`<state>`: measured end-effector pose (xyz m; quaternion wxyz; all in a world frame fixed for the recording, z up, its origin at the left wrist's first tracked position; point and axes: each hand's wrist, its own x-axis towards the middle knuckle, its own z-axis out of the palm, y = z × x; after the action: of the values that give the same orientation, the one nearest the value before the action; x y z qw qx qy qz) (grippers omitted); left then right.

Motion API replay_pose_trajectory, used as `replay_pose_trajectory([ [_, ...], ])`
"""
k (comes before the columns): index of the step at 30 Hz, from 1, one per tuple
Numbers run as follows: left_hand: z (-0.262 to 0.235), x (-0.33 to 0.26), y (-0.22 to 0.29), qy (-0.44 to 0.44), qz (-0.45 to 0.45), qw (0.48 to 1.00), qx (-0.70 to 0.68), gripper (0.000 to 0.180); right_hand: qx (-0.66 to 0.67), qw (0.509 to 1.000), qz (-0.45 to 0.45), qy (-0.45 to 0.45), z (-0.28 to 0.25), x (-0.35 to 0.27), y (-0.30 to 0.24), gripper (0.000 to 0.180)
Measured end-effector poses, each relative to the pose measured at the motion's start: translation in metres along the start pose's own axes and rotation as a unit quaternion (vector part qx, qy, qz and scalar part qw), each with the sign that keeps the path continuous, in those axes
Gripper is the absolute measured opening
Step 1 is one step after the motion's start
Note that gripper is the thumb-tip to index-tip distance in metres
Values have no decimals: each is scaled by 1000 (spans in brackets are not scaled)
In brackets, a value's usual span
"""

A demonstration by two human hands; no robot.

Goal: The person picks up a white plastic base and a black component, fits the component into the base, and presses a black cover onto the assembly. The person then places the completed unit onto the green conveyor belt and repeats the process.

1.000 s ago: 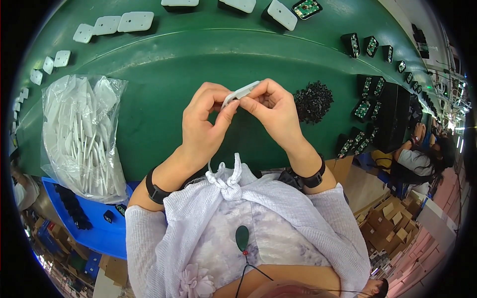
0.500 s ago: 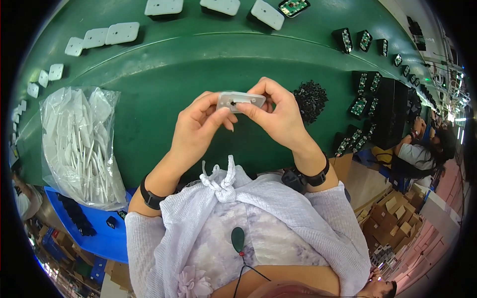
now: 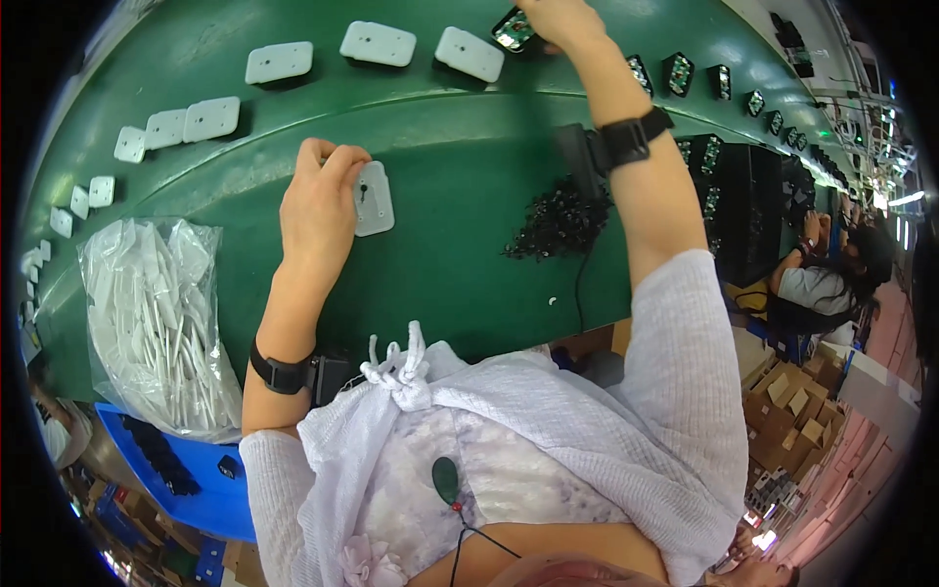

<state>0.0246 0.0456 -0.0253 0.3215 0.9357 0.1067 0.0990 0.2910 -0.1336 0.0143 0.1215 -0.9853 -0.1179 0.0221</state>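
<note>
My left hand [image 3: 321,201] is closed with its fingertips on the left edge of a white plastic cover [image 3: 376,203], a rounded plate with small holes, held at the tabletop. At the far edge of the view, my right hand [image 3: 565,22] reaches out and has its fingers curled at a black case with a green circuit board [image 3: 513,31] inside. Its fingertips are partly cut off by the picture's edge. Just left of that case sits a black case topped with a white cover [image 3: 469,56].
A clear bag of white covers [image 3: 152,328] lies on the green table's left, above a blue bin [image 3: 201,499]. A heap of small black parts [image 3: 559,220] is under my right forearm. Covered cases [image 3: 279,63] line the far left, circuit-board cases [image 3: 678,74] the far right, beside a black box [image 3: 753,213].
My hands have parted. The left has moved left, keeping the white cover; the right has let go of it and reached far forward to the circuit-board case. The view has shifted slightly.
</note>
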Motion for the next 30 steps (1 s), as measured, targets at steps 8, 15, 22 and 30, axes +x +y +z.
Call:
replay_pose_trajectory([
  [8, 9, -33, 4, 71, 75, 978, 181, 64, 478, 877, -10, -37, -4, -31, 63, 37],
  [15, 15, -33, 10, 35, 154, 986, 54, 65, 265, 955, -125, -54, 4, -148, 56, 37],
  [22, 13, -38, 4, 54, 146, 983, -100, 62, 276, 908, -314, -30, 3, -198, -3, 39],
  [30, 13, -41, -9, 6, 179, 982, -55, 52, 219, 906, -359, -36, 25, -204, -22, 38],
])
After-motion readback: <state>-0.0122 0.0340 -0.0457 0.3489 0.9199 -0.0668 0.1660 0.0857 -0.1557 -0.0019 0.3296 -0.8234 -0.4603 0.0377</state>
